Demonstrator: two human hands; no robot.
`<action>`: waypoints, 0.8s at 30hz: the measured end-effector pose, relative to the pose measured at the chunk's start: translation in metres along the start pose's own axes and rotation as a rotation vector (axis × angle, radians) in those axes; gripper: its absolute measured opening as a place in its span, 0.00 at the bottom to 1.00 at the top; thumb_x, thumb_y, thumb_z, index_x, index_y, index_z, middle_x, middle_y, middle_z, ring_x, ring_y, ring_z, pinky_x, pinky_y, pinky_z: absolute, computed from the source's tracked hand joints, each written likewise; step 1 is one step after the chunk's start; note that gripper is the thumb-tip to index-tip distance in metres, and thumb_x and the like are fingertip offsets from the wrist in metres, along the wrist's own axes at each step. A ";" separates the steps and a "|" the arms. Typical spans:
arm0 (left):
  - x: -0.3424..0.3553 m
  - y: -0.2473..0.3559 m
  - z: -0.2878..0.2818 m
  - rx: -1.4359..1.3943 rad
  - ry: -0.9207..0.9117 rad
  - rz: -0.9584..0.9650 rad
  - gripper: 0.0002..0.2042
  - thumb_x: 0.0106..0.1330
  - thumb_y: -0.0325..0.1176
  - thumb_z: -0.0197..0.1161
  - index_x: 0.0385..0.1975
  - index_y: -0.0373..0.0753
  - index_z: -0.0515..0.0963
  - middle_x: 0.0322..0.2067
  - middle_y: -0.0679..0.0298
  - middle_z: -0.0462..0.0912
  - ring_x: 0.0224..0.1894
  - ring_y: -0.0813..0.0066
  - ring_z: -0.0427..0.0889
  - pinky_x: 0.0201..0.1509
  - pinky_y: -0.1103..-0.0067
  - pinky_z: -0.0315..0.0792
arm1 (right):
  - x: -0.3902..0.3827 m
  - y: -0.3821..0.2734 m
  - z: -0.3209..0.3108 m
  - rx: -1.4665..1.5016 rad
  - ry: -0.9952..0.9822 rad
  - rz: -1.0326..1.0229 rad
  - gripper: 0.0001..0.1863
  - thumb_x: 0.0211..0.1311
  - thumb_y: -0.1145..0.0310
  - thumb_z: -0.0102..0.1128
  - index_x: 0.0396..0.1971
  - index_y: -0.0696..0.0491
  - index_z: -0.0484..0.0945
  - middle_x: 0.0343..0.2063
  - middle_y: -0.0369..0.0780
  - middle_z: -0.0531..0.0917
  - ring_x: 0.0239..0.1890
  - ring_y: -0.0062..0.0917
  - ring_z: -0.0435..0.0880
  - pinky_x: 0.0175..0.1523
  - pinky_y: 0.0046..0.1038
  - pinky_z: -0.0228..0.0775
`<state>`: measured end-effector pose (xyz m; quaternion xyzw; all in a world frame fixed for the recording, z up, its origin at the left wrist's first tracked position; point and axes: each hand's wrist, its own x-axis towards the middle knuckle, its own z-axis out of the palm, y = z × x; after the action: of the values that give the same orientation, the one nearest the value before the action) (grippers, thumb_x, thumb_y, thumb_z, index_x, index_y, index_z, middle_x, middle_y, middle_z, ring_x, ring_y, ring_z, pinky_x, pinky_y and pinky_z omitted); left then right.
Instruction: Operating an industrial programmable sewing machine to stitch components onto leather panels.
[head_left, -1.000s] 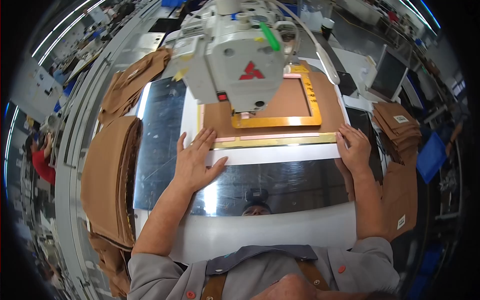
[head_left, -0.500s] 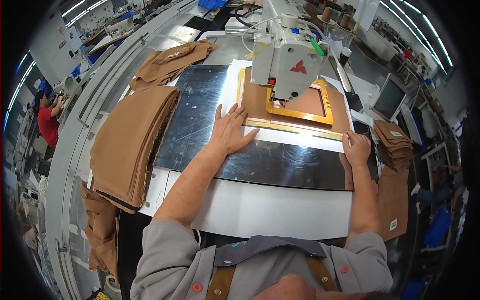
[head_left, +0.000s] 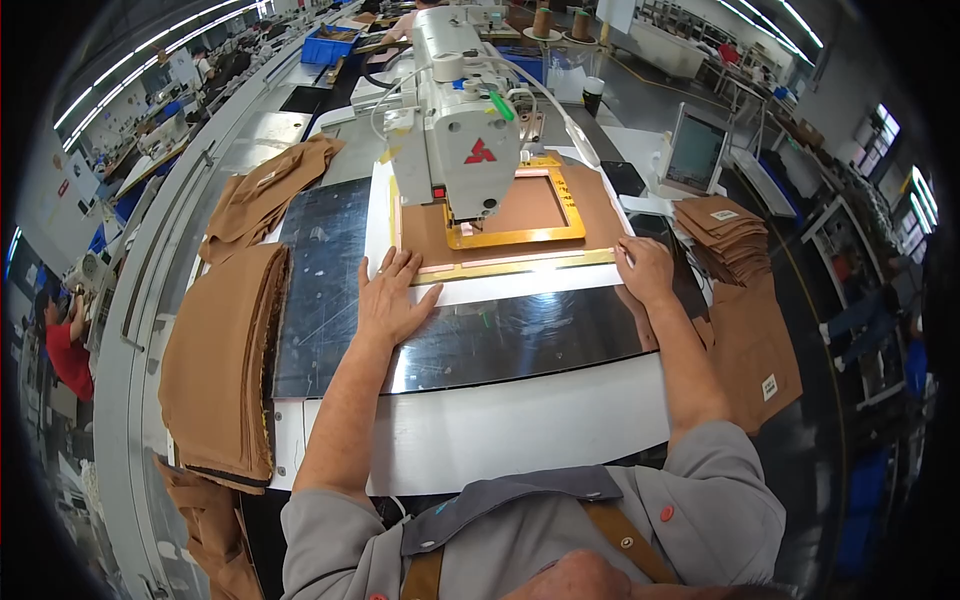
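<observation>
My left hand (head_left: 392,300) lies flat with fingers spread at the near left corner of a brown fabric panel (head_left: 422,240), partly on the white sheet (head_left: 480,289) beneath it. At the near right corner, my right hand (head_left: 646,268) has its fingers curled together against the edge strip; whatever they pinch is hidden. Yellow and pink strips (head_left: 520,264) border the panel. On top of it sits a yellow rectangular frame (head_left: 530,236), under the head of a white sewing machine (head_left: 470,150). A shiny dark metal plate (head_left: 520,335) extends beneath the sheet.
A thick stack of brown fabric pieces (head_left: 220,350) stands left of the plate, with looser brown pieces (head_left: 270,190) behind it. More brown pieces (head_left: 725,240) are piled at the right, near a monitor (head_left: 693,150). A person in red (head_left: 66,345) works far left.
The whole view has shifted, so the machine and panel appear farther left. Both hands keep nearly the same places at the panel's near corners.
</observation>
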<state>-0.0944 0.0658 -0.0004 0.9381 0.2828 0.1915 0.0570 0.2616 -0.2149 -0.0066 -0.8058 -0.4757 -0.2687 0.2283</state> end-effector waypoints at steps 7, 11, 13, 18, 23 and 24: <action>-0.002 0.000 0.003 0.005 0.023 0.020 0.32 0.67 0.56 0.57 0.66 0.41 0.75 0.68 0.56 0.73 0.75 0.60 0.64 0.80 0.52 0.39 | -0.002 0.000 -0.003 0.047 0.008 0.017 0.10 0.61 0.64 0.64 0.37 0.54 0.87 0.40 0.40 0.90 0.46 0.33 0.87 0.55 0.38 0.73; -0.003 0.001 0.001 0.044 0.039 0.034 0.31 0.67 0.53 0.59 0.66 0.41 0.75 0.67 0.57 0.74 0.74 0.61 0.65 0.79 0.53 0.40 | -0.005 0.003 0.002 0.075 0.019 0.036 0.11 0.62 0.64 0.64 0.38 0.53 0.87 0.42 0.39 0.90 0.48 0.32 0.86 0.55 0.38 0.73; -0.002 0.000 0.000 0.028 0.023 0.046 0.32 0.67 0.54 0.59 0.66 0.40 0.75 0.67 0.56 0.74 0.74 0.60 0.65 0.80 0.53 0.40 | -0.004 0.004 0.005 0.063 0.017 0.051 0.11 0.62 0.64 0.64 0.39 0.52 0.87 0.42 0.39 0.89 0.48 0.32 0.86 0.55 0.38 0.74; -0.001 -0.002 0.005 0.041 0.026 0.029 0.33 0.67 0.55 0.58 0.65 0.39 0.75 0.67 0.55 0.74 0.74 0.60 0.65 0.80 0.53 0.38 | -0.006 0.006 0.006 0.079 0.032 0.069 0.11 0.62 0.63 0.63 0.39 0.52 0.87 0.42 0.38 0.89 0.49 0.31 0.86 0.54 0.38 0.74; -0.002 -0.002 0.003 0.065 0.020 0.012 0.32 0.67 0.55 0.58 0.66 0.40 0.75 0.68 0.57 0.74 0.74 0.61 0.65 0.80 0.55 0.38 | -0.004 0.008 0.011 0.090 0.047 0.052 0.10 0.61 0.64 0.64 0.37 0.51 0.87 0.41 0.37 0.90 0.47 0.30 0.86 0.51 0.38 0.74; 0.000 -0.001 0.003 0.051 0.021 0.005 0.32 0.67 0.54 0.58 0.65 0.40 0.75 0.67 0.57 0.74 0.74 0.62 0.65 0.80 0.55 0.39 | -0.003 0.007 0.010 0.091 0.044 0.052 0.09 0.61 0.64 0.65 0.36 0.51 0.87 0.41 0.37 0.90 0.46 0.31 0.86 0.50 0.38 0.75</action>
<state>-0.0936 0.0670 -0.0028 0.9379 0.2859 0.1941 0.0295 0.2691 -0.2139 -0.0175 -0.8006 -0.4613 -0.2584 0.2820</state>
